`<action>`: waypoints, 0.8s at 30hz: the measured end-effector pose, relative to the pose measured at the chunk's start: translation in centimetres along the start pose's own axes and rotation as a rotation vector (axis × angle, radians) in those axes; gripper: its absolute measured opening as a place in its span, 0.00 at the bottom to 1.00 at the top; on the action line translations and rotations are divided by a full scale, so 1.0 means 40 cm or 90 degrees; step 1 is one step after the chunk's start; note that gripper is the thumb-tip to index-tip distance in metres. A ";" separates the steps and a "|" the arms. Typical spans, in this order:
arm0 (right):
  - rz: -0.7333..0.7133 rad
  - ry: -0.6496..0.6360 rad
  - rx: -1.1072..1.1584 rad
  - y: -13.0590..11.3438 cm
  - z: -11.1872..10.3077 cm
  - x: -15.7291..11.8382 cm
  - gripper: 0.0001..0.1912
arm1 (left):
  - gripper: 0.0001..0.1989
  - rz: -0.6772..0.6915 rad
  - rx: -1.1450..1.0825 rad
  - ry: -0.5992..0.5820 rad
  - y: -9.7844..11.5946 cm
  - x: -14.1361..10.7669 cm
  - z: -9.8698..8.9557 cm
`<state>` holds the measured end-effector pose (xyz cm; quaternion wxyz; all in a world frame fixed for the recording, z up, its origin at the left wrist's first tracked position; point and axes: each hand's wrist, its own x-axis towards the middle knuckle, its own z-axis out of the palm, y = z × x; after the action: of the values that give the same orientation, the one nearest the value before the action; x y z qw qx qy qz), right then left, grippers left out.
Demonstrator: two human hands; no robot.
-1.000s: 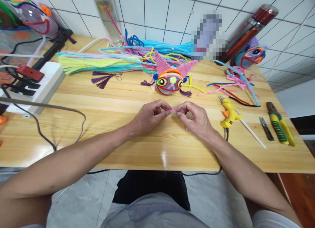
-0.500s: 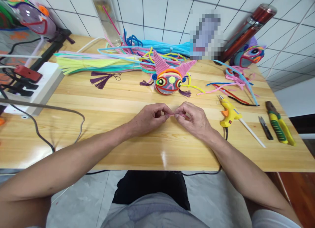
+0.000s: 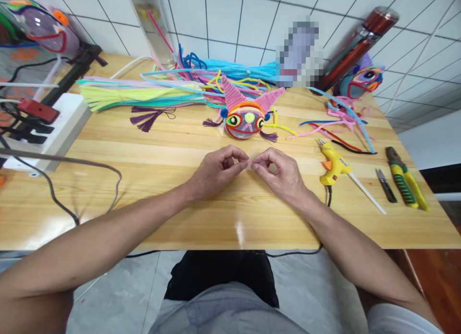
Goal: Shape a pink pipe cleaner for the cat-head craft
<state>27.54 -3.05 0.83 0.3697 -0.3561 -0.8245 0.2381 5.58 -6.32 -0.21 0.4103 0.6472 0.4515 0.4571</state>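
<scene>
A short piece of pink pipe cleaner (image 3: 249,162) spans the small gap between my fingertips, mostly hidden by them. My left hand (image 3: 221,170) pinches one end between thumb and forefinger. From the other side, my right hand (image 3: 279,173) pinches it the same way. Just beyond both hands sits a decorated mask-like ornament (image 3: 245,120) with pink horns, round eyes, a red outline and purple tassels at its sides. Neither hand touches it.
Bundled pipe cleaners (image 3: 144,93) lie along the back, with a purple tassel (image 3: 147,117) in front. To the right are a yellow glue gun (image 3: 333,163), small snips (image 3: 386,186) and pliers (image 3: 403,178). A power strip (image 3: 66,132) with cables occupies the left.
Both hands have shifted slightly up, still pinching the pink piece. The fingers of my right hand have moved, and the pink bit behind its thumb no longer shows. The view has shifted slightly.
</scene>
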 end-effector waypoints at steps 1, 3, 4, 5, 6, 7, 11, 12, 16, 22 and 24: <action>-0.005 -0.002 -0.002 0.003 -0.002 0.000 0.04 | 0.08 0.001 0.009 0.003 0.001 0.000 -0.002; -0.015 -0.008 -0.005 0.008 -0.007 0.001 0.05 | 0.07 -0.003 0.029 -0.003 0.004 0.002 -0.004; -0.017 -0.011 -0.008 0.010 -0.010 0.001 0.06 | 0.06 -0.004 0.039 -0.008 0.005 0.002 -0.006; -0.017 -0.014 -0.011 0.012 -0.013 0.002 0.06 | 0.06 -0.004 0.048 -0.013 0.006 0.003 -0.007; -0.016 -0.018 -0.014 0.013 -0.017 0.003 0.06 | 0.06 -0.002 0.057 -0.018 0.006 0.004 -0.009; -0.012 -0.020 -0.017 0.013 -0.019 0.004 0.06 | 0.06 0.004 0.065 -0.023 0.005 0.005 -0.011; 0.005 -0.030 -0.007 0.013 -0.023 0.008 0.04 | 0.07 0.038 0.091 -0.051 -0.003 0.008 -0.015; 0.012 -0.036 0.005 0.013 -0.021 0.008 0.04 | 0.08 0.048 0.093 -0.055 -0.005 0.007 -0.015; 0.061 -0.046 0.055 0.007 -0.011 0.007 0.03 | 0.07 0.051 0.073 -0.045 -0.003 0.002 -0.008; 0.093 0.013 0.052 -0.011 0.005 0.004 0.05 | 0.11 -0.030 -0.005 -0.025 0.009 0.000 0.002; 0.078 0.020 0.048 -0.015 0.007 0.002 0.04 | 0.12 -0.036 -0.011 -0.007 0.010 0.003 0.002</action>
<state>27.02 -3.38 1.07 0.3803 -0.3955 -0.7857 0.2856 5.76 -6.32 0.17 0.4310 0.6334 0.4634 0.4453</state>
